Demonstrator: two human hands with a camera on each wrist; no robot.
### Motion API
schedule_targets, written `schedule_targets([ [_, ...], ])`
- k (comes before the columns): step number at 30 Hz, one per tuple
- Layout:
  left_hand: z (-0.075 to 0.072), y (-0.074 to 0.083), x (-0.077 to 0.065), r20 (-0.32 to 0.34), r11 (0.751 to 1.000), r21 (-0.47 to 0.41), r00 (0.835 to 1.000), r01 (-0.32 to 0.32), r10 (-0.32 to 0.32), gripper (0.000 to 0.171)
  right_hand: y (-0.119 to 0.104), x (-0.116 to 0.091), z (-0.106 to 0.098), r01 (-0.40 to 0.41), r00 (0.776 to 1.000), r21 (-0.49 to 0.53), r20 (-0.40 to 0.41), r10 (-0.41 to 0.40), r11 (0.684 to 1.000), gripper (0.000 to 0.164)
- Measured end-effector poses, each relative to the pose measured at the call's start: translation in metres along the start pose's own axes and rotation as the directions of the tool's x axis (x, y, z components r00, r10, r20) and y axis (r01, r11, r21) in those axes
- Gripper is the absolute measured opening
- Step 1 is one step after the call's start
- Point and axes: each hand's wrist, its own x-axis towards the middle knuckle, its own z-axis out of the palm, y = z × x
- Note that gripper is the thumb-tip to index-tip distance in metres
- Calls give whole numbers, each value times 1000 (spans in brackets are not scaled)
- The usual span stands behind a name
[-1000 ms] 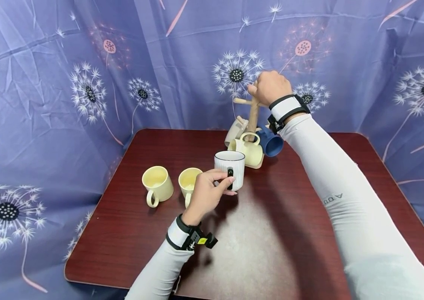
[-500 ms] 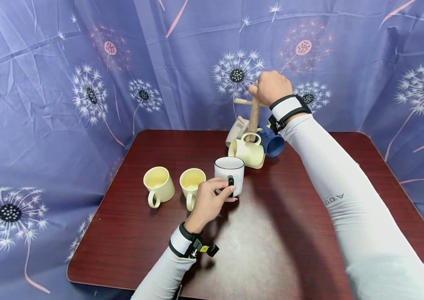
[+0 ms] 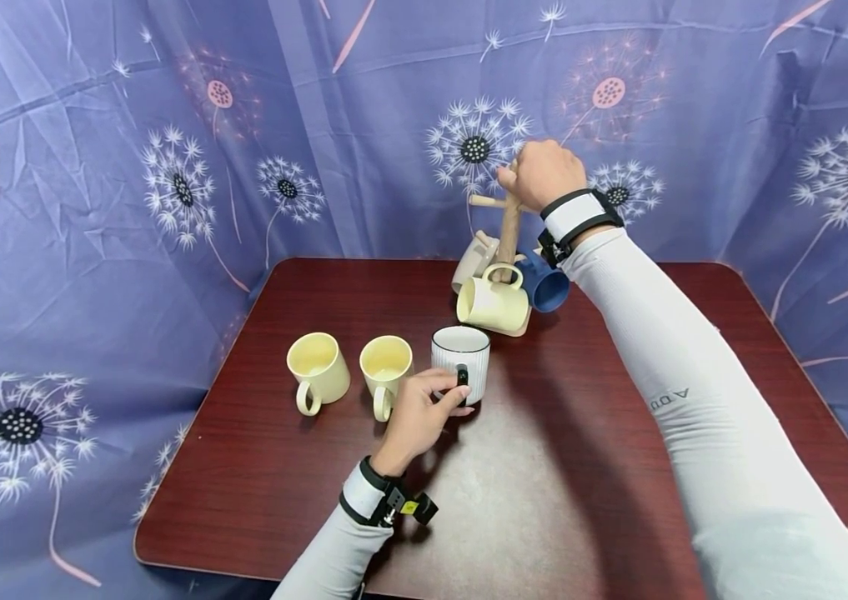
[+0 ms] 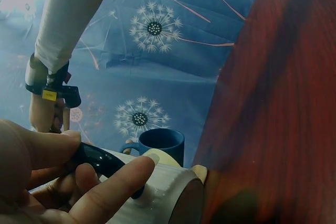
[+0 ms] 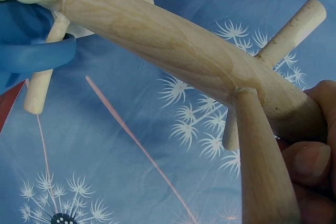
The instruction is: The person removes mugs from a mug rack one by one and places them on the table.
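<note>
My left hand pinches the black handle of a white ribbed mug with a dark rim. The mug is upright in the head view; whether its base touches the table I cannot tell. My right hand grips the top of a wooden mug tree, whose bare upper pegs show in the right wrist view. On its lower pegs hang a pale yellow mug, a blue mug and a whitish mug, partly hidden. The white ribbed mug is just in front of the tree.
Two pale yellow mugs, a left one and a nearer one, stand upright left of my left hand, handles towards me. All stands on a dark red-brown table. A blue dandelion-print curtain hangs behind it.
My left hand has brought the white ribbed mug towards me and lower in the head view, away from the mug tree. My right hand has stayed on the top of the tree.
</note>
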Motion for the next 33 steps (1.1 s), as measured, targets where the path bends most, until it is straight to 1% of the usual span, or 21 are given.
schedule_targets([
  [7,-1,-9,-4,17,1000,14,1000,19,-19,16,0,1,0,1,1000,-4,3,-1,1000,52],
  [16,-2,-16,-5,10,997,77,1000,-1,0,14,0,2,-2,-3,1000,-7,4,3,1000,52],
  [18,-3,-17,-6,26,993,121,1000,-16,13,12,0,2,-2,-3,1000,-7,5,3,1000,51],
  [21,-6,-18,-7,63,969,238,997,-64,50,11,0,2,-1,-5,1000,-6,8,5,1000,51],
  [23,-9,-18,-8,91,945,310,993,-102,78,12,1,2,-1,-5,1000,-7,11,5,1000,52],
  [25,-11,-18,-8,121,932,339,988,-129,93,13,2,2,-1,-4,1000,-10,15,4,1000,53],
  [27,-13,-20,-8,160,927,346,982,-147,96,15,2,2,-1,-4,1000,-10,17,5,1000,53],
  [30,-17,-23,-8,221,915,364,970,-175,98,18,3,3,0,-2,1000,-12,19,2,1000,53],
  [33,-20,-27,-8,267,895,397,959,-201,97,16,2,3,0,-1,1000,-11,18,1,1000,53],
])
